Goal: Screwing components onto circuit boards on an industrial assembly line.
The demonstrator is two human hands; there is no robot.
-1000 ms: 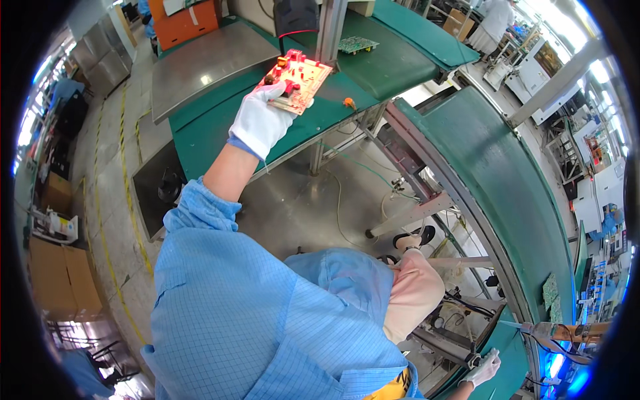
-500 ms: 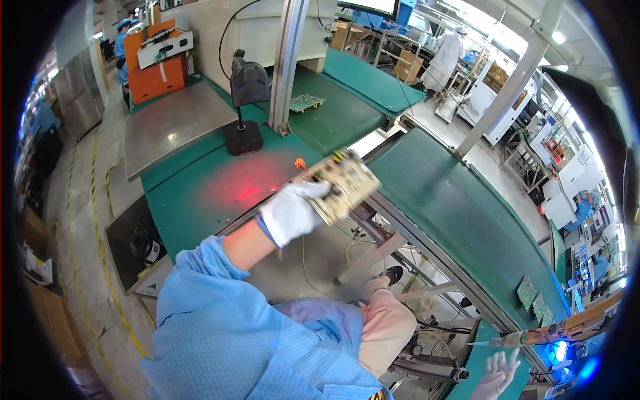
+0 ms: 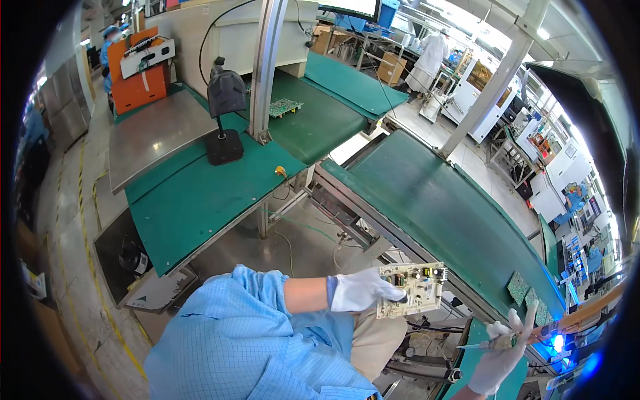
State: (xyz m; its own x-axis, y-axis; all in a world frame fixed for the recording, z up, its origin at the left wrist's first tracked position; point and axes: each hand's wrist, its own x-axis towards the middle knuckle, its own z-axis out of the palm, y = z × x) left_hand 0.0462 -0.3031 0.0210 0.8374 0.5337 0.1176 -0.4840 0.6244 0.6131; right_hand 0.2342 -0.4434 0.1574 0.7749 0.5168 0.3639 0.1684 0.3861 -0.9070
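Observation:
My white-gloved left hand [image 3: 360,291] grips a cream circuit board [image 3: 415,289] by its left edge, thumb on top. Small parts stand on the face turned up, and the board is held over my lap, beside the conveyor's frame. At the lower right is my right hand [image 3: 501,357], also gloved, its fingers spread and nothing seen gripped. It overlaps a pale tapered nozzle [image 3: 475,346] joined to a brown arm [image 3: 590,313]; whether they touch I cannot tell. Its fingertips reach toward two green circuit boards [image 3: 517,288] on the green conveyor belt [image 3: 427,193].
A black stand device [image 3: 225,100] rests on the green-topped bench [image 3: 200,207] at left, near a metal plate [image 3: 157,137]. Another circuit board [image 3: 285,108] lies on the far belt. An upright metal post [image 3: 265,67] rises between them. A blue light [image 3: 558,343] glows near my right hand.
My left hand has brought the circuit board from above the bench edge down and right. My right hand has risen to the nozzle. Red light on the bench is gone; the view has shifted slightly.

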